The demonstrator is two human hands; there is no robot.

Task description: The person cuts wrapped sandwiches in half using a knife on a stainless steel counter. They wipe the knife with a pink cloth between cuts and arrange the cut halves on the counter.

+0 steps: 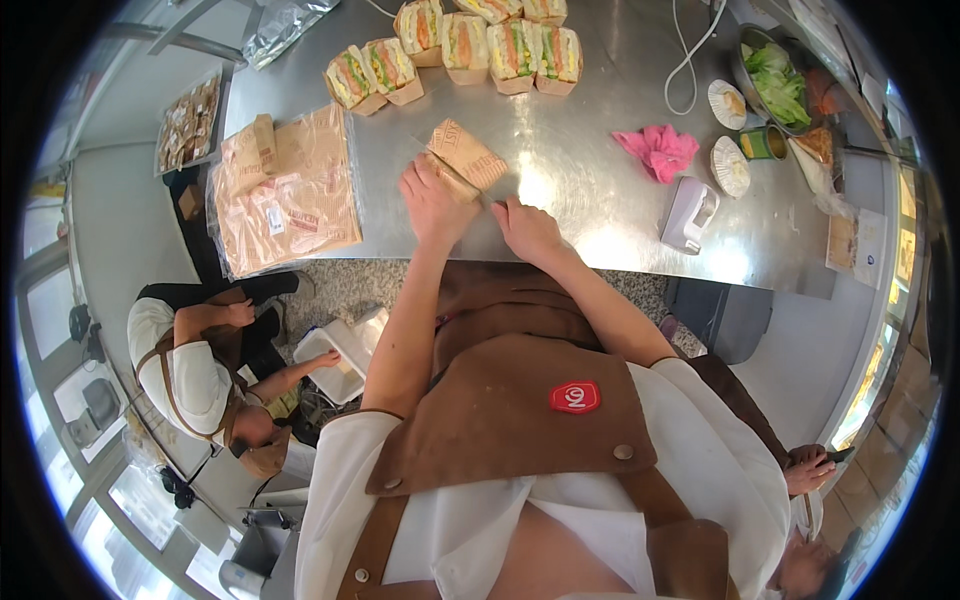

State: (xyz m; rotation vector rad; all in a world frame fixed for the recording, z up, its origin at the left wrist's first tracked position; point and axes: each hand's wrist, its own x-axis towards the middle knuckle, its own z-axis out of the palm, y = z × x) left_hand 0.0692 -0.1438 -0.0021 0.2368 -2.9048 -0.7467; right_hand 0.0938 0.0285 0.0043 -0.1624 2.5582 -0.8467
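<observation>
A paper-wrapped sandwich (469, 155) lies on the stainless steel table (570, 142), in front of me. A slit runs across it, parting the wrapped piece in two. My left hand (436, 201) grips its near left part. In my right hand (527, 232) is a knife (486, 196), its handle mostly hidden by my fingers. The thin blade lies along the slit, and its tip seems to show past the far left side. Further back stand several cut sandwich halves (512, 52) in brown paper, fillings facing up.
Left of my hands lies a plastic bag of printed wrapping paper (307, 202). To the right are a pink cloth (660, 152), a white tape dispenser (688, 215), paper cups (730, 166), an open can (763, 142) and a lettuce bowl (776, 82). A co-worker (187, 367) crouches at left.
</observation>
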